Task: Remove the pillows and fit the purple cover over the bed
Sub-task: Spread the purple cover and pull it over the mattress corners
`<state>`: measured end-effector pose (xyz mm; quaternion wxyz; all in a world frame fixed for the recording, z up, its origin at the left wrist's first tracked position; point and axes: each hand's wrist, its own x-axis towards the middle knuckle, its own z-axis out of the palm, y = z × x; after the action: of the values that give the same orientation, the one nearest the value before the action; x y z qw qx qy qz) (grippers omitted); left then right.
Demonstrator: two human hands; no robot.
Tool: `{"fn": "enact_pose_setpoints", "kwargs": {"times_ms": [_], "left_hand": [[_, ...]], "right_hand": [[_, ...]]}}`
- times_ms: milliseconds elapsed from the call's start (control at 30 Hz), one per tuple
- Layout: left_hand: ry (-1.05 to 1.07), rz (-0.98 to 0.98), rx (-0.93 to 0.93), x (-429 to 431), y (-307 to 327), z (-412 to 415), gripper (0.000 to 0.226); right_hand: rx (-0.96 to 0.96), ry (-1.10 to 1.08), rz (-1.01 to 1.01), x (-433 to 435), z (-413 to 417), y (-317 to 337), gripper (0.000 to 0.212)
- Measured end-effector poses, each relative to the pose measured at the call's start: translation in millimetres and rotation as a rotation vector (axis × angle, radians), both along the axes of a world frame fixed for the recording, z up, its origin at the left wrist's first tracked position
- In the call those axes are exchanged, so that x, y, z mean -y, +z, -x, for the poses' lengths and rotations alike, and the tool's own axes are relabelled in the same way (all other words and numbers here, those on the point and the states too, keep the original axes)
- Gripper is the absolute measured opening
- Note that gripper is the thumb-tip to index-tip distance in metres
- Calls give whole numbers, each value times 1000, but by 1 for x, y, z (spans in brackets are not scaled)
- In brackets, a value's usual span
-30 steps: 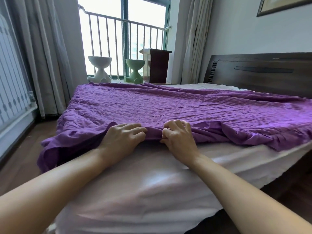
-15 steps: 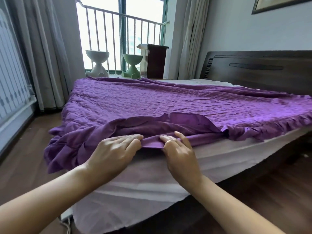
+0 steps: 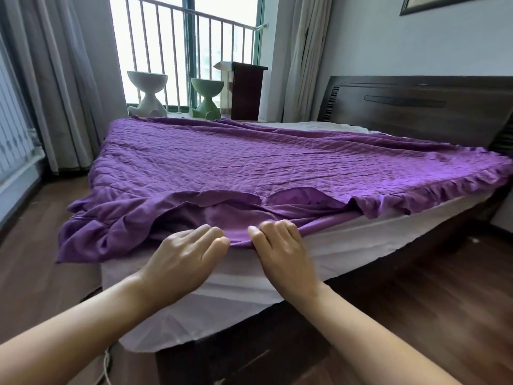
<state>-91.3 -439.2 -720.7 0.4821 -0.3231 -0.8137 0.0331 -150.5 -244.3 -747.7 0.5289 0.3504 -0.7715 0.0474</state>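
The bed (image 3: 349, 245) stands with its dark headboard (image 3: 416, 112) to the right, its white sheet bare along the near side. The purple cover (image 3: 236, 168) lies spread over most of the top, rumpled and folded back at the near edge. There, side by side, the left hand (image 3: 183, 259) and right hand (image 3: 280, 248) each pinch the hem with curled fingers.

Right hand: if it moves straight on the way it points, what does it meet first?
The right hand grips the edge of the purple cover. Straight on, it would likely push into the bunched fold of that cover just ahead, though depth is unclear.
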Motion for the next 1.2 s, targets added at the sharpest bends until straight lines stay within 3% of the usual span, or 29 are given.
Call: {"fn": "enact_pose_setpoints", "kwargs": {"times_ms": [100, 233, 467, 667, 833, 967, 1067, 1200], "left_hand": [[-23, 54, -28, 3, -6, -6, 15], [-11, 72, -13, 0, -19, -6, 7], [159, 42, -33, -18, -16, 6, 19], [118, 8, -50, -9, -10, -14, 26], [114, -3, -41, -2, -15, -24, 23], [95, -66, 6, 0, -12, -24, 25], [78, -123, 96, -2, -10, -20, 27], [103, -152, 211, 0, -13, -10, 28]], "right_hand": [[-81, -59, 55, -2, -4, 4, 26], [-136, -52, 49, -8, -13, -2, 21], [-170, -71, 70, -18, -23, 1, 22], [-60, -199, 111, -14, -25, -10, 19], [48, -171, 140, -1, -32, -20, 14], [92, -241, 86, 6, -24, -19, 30], [90, -283, 112, 13, -14, -6, 18], [4, -303, 105, 9, -2, 11, 18]]}}
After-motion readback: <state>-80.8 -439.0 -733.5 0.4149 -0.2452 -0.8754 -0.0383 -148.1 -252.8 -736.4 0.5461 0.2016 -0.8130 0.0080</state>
